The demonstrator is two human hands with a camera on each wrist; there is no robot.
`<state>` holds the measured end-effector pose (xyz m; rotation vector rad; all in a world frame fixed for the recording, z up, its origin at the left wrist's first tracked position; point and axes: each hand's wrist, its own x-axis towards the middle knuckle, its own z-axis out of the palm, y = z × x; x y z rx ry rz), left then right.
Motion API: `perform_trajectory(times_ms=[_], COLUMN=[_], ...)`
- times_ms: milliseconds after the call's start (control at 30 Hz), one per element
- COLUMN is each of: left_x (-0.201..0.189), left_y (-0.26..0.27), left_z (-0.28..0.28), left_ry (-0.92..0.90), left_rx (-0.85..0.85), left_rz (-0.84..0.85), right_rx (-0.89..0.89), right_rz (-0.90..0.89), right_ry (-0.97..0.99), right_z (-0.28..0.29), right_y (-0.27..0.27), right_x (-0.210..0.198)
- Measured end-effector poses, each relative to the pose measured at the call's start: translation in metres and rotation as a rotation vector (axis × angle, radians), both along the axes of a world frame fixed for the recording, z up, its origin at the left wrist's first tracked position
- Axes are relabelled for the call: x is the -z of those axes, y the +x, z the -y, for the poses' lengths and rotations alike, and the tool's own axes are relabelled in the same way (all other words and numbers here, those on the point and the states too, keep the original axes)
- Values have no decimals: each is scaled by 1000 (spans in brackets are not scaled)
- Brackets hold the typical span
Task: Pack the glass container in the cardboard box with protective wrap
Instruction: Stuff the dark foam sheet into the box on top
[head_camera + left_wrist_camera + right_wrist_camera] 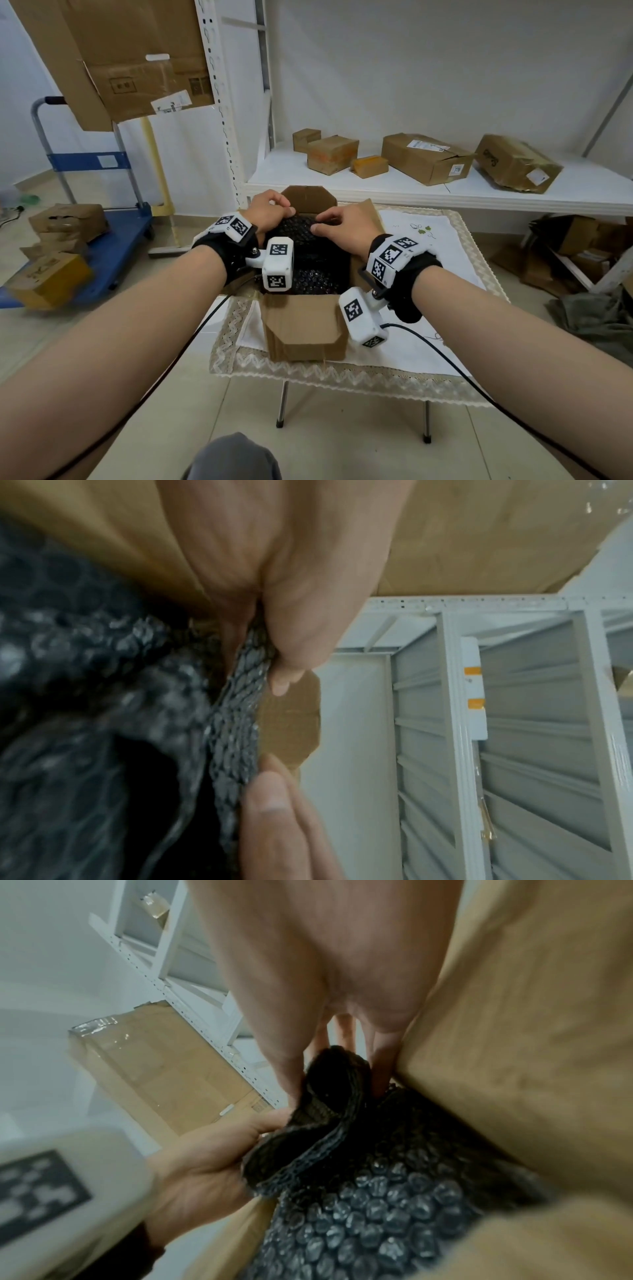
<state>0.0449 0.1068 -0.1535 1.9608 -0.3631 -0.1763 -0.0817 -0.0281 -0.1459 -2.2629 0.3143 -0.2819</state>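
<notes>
An open cardboard box (305,329) stands on a small cloth-covered table, its flaps spread outward. Black bubble wrap (315,253) fills the inside. No glass container shows; the wrap hides whatever lies under it. My left hand (270,209) pinches the far edge of the wrap (236,718) between thumb and fingers at the box's back left. My right hand (334,222) holds the same folded edge (329,1096) just to the right, thumb on one side and fingers on the other, close to the box's right wall (514,1042).
The table's white cloth with lace border (428,246) lies under the box. A white shelf (445,185) behind carries several cardboard boxes. A blue trolley (102,246) with boxes stands at left. More cardboard lies on the floor at right (582,250).
</notes>
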Motion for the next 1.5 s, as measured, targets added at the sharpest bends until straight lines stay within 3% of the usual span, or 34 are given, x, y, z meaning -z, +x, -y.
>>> perform_trajectory(times_ms=[133,200,333,433,533,667,800,867,967,1067,1133,1233,1400,1500], left_x=[-20,-33,-48,-47,-59,-81,-83,-78,-66,-54,-50,-48,-58,-61], left_y=[-15,-29,-50,-52,-53,-51,-45,-43,-45,-50,-55,-55,-55,-55], left_z=[-13,-21,-30,-26,-23,-23,-20,-20,-21,-24,-24,-26,-39,-41], left_ry=[56,70,408,629,436,-84,-324,-333,-170,-266,-320,-227,-301,-250], left_rx=[164,335,680,561,381,326,200,179,203,219,241,339,443,451], left_rz=[111,191,278,498,633,400,268,164,1,-38,0,88,-112,-149], right_rx=[66,154,175,139,114,86,64,75,127,193,110,-70,-276,-276], right_rz=[19,89,160,169,127,132,109,104,146,211,263,242,174,109], right_ry=[282,384,525,637,598,491,509,519,498,531,604,607,612,645], right_z=[-5,-2,10,15,15,17,18,18,19,18,15,13,20,18], right_y=[0,3,3,0,-4,-7,-10,-13,-15,-18,-23,-32,-39,-38], right_x=[-7,-9,-4,-5,-4,-7,-14,-16,-18,-17,-17,-24,-30,-31])
